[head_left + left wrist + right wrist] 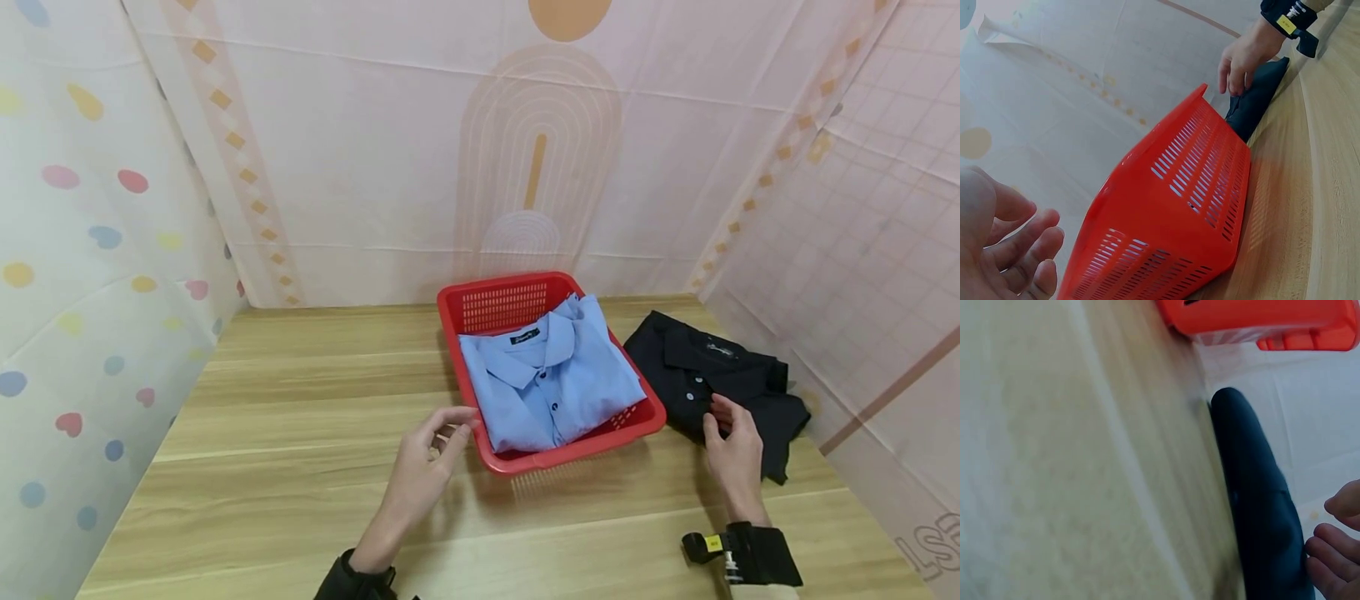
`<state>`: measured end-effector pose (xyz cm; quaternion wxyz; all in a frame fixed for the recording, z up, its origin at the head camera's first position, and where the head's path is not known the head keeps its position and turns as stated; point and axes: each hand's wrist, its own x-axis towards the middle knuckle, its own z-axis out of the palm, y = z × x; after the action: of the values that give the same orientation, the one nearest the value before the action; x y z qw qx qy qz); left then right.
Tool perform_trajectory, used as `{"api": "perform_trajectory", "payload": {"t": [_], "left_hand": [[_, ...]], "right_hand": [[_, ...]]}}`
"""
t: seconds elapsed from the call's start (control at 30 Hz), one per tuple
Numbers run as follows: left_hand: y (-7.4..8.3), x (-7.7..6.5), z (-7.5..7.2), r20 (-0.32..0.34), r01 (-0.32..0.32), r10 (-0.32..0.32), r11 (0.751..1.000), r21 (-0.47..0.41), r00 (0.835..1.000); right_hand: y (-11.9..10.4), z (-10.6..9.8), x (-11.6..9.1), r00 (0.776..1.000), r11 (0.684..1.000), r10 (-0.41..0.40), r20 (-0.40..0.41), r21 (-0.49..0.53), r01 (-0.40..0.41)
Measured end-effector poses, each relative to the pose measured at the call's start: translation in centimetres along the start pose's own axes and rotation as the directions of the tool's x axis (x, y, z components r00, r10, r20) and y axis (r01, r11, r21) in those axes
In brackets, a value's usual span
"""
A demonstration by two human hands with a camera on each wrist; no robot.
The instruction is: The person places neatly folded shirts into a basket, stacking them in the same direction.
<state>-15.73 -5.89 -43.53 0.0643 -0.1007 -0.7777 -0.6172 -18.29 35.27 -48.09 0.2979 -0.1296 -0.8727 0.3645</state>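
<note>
A folded light-blue collared shirt [513,408] lies in a red plastic basket [555,457], its buttoned front and collar facing up. My left hand [423,462] hovers by the basket's left rim with fingers loosely bent; the left wrist view shows nothing between its thumb and fingers. To the right of the basket is a folded black collared shirt [678,379], flat on the table. Over its near part is my right hand [735,454], fingers slightly curved. In the right wrist view, the fingertips [1319,550] are right at the black shirt's upper surface, gripping none of it.
Both the basket and the black shirt rest on a light wood-grain table [300,433]. Patterned cloth hangs behind as a back wall [360,167], with a dotted cloth [90,317] on the left and a gridded cloth [885,250] on the right, close to the black shirt.
</note>
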Motion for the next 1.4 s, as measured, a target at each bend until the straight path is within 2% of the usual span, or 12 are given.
{"api": "perform_trajectory", "payload": {"t": [0.3, 0.4, 0.47, 0.53, 0.6, 0.67, 0.7, 0.77, 0.97, 1.2, 1.4], "left_hand": [[-0.1, 0.0, 0.1, 0.006, 0.009, -0.009, 1.0, 0.007, 1.0], [-0.1, -0.1, 0.1, 0.007, 0.012, -0.012, 1.0, 0.007, 1.0], [0.0, -0.1, 0.2, 0.008, 0.01, -0.01, 1.0, 0.006, 1.0], [0.0, -0.1, 0.3, 0.01, 0.008, -0.008, 1.0, 0.0, 1.0], [0.0, -0.1, 0.3, 0.01, 0.003, -0.003, 1.0, 0.001, 1.0], [-0.1, -0.1, 0.4, 0.006, 0.0, 0.0, 1.0, 0.002, 1.0], [-0.2, -0.1, 0.4, 0.004, -0.007, 0.007, 1.0, 0.002, 1.0], [-0.3, -0.1, 0.5, -0.004, -0.005, 0.005, 1.0, 0.003, 1.0], [-1.0, -0.7, 0.6, -0.003, 0.02, -0.02, 1.0, -0.021, 1.0], [-1.3, -1.2, 0.6, -0.015, 0.042, -0.043, 0.999, -0.016, 0.999], [-1.1, -1.2, 0.4, -0.019, 0.028, -0.029, 0.999, -0.029, 0.999]], "right_hand": [[0.8, -0.1, 0.4, 0.998, 0.999, 0.036, 0.059, -0.034, -0.034], [1.1, -0.4, 0.7, 0.988, 0.995, 0.074, 0.136, -0.074, -0.065], [1.4, -0.6, 0.9, 0.965, 0.989, 0.113, 0.235, -0.124, -0.086], [1.6, -0.9, 1.2, 0.922, 0.979, 0.147, 0.359, -0.186, -0.084], [1.8, -1.1, 1.4, 0.868, 0.97, 0.16, 0.469, -0.236, -0.052], [1.9, -1.3, 1.7, 0.829, 0.965, 0.149, 0.538, -0.263, -0.002], [1.9, -1.4, 1.8, 0.817, 0.963, 0.14, 0.559, -0.27, 0.02], [2.0, -1.5, 1.9, 0.807, 0.96, 0.123, 0.578, -0.274, 0.05], [1.9, -1.2, 1.5, 0.799, 0.95, 0.133, 0.587, -0.306, 0.066], [1.2, -0.8, 0.9, 0.822, 0.931, 0.116, 0.558, -0.35, 0.107], [0.9, -1.1, 0.3, 0.828, 0.928, 0.116, 0.549, -0.357, 0.107]]}}
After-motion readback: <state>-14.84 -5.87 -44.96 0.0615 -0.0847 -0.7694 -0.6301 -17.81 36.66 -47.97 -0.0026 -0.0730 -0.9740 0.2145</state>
